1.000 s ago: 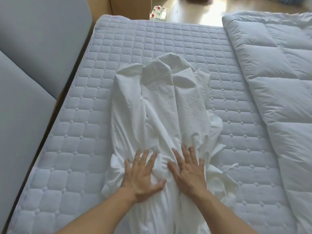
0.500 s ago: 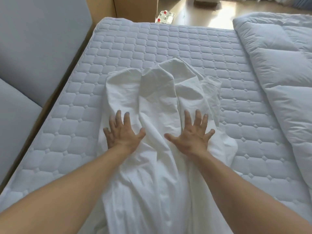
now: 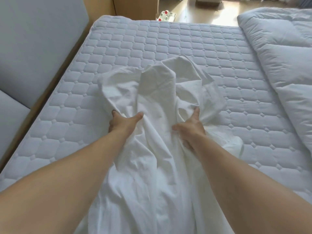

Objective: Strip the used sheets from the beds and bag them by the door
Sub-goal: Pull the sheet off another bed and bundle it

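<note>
A white used sheet point(image 3: 157, 92) lies bunched in a long heap down the middle of the quilted mattress point(image 3: 185, 41). My left hand point(image 3: 122, 122) grips a fold on the heap's left side, fingers dug into the cloth and thumb on top. My right hand point(image 3: 190, 127) grips a bunch of the same sheet on the right side, fingers curled into the folds. Both forearms reach in from the bottom of the view. The near end of the sheet runs off the bottom edge.
A thick white duvet point(image 3: 287, 61) is piled along the right side of the bed. A grey padded headboard point(image 3: 33, 44) with a wooden frame stands at the left. Beyond the bed's far edge is wooden floor and a small tray with bottles point(image 3: 166, 15).
My hands slid up the sheet, away from me, with spread flat fingers. Now both have closed on the cloth, bunching it between them.
</note>
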A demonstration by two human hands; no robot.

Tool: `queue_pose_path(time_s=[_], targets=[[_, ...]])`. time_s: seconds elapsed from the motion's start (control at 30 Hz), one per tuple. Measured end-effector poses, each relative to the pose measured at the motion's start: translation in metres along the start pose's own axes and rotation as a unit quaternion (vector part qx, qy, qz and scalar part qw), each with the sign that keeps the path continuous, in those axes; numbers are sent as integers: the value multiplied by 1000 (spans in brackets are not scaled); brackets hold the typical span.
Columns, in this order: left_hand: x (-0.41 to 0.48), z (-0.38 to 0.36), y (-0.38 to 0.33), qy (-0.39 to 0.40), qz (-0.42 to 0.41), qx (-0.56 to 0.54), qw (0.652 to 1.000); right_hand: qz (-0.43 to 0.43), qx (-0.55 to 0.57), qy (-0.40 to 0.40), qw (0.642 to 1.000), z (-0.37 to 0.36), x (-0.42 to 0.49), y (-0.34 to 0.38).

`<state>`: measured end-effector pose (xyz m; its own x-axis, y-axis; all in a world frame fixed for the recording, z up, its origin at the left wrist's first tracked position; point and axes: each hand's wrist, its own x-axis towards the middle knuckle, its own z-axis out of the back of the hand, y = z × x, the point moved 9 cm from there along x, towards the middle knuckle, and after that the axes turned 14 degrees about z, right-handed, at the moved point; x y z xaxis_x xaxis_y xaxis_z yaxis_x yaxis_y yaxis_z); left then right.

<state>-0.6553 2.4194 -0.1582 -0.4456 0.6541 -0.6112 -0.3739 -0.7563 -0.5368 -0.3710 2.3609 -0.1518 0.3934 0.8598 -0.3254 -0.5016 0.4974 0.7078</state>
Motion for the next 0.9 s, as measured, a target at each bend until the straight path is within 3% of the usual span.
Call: queue_pose_path(time_s=[0.07,0.13,0.2,0.3,0.5,0.6,0.83,0.9], targets=[[-25,-14,-11,83,1,-105,991,18,116,5,993,-14,-16,20],[-57,-24,-27,125,-21,-101,987,64,184,24,981,-24,-32,45],[-82,-17,-40,140,-27,-117,983,94,227,40,968,-21,-44,63],[-116,21,-45,147,-16,-148,978,105,314,1,944,16,-69,75],[-211,96,-24,80,-127,-63,987,195,328,-65,922,87,-163,98],[-250,116,16,62,-128,-87,986,231,292,-100,923,108,-220,97],[-314,126,132,58,-132,-115,983,188,243,-141,941,108,-344,28],[-322,129,164,64,-131,-122,982,149,186,-149,960,100,-373,2]])
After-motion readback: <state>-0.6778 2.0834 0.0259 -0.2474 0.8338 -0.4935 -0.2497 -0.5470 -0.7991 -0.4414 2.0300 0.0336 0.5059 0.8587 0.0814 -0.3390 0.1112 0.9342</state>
